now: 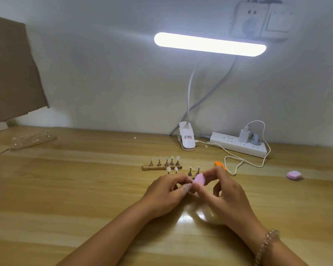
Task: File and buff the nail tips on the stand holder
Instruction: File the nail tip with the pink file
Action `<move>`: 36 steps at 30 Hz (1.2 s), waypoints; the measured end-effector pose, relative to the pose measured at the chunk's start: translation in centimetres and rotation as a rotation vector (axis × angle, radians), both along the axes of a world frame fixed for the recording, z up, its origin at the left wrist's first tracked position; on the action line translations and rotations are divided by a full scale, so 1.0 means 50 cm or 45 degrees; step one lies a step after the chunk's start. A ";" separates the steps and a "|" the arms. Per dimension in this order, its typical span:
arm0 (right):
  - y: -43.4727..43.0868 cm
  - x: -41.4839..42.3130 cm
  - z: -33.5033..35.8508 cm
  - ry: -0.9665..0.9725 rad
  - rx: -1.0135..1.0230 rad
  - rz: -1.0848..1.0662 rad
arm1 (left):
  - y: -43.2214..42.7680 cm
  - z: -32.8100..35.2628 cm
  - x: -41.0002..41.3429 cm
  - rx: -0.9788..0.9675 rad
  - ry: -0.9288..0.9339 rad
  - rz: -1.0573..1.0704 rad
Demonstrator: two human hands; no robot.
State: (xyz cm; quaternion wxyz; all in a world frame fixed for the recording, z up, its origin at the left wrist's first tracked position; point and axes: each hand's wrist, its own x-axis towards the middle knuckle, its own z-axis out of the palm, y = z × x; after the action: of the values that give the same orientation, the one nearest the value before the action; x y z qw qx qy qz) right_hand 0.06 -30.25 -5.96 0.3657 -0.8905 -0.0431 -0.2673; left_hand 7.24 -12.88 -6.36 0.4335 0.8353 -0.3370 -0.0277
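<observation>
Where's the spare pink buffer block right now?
In the head view, the spare pink buffer block lies on the wooden table at far right, beyond the right hand and below the white power strip.

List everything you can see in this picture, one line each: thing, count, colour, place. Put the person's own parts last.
Table: one, light wood, fills the foreground.
Lamp: one, white, lit, clipped at the table's back edge.
Power strip: one, white, back right by the wall.
Nail tip stands: two rows on wooden bases, metal pegs with pale tips, centre; the nearer row is partly hidden.
Buffer block: one, pink, between both hands.
Pink pads: small stack, right side.
Orange object: one, behind the right hand.
Cardboard: one, brown, far left.
Bracelet: one, beaded, right wrist.
Left hand: pinching something small.
Right hand: holding the buffer block.
</observation>
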 end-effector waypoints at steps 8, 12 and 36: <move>-0.004 -0.001 0.002 0.022 -0.010 -0.018 | -0.001 0.002 0.000 0.036 -0.024 0.015; 0.010 -0.011 0.004 -0.005 -0.102 0.055 | 0.001 0.001 0.002 0.017 0.001 0.016; 0.006 -0.005 0.005 0.001 -0.057 -0.012 | 0.000 -0.005 0.006 -0.071 0.002 0.007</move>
State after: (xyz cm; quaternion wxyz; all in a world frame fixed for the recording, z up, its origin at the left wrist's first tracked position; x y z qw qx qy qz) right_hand -0.20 -29.96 -5.73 0.3445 -0.8987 -0.0449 -0.2677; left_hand 7.54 -12.90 -6.61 0.4569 0.8239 -0.3349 -0.0175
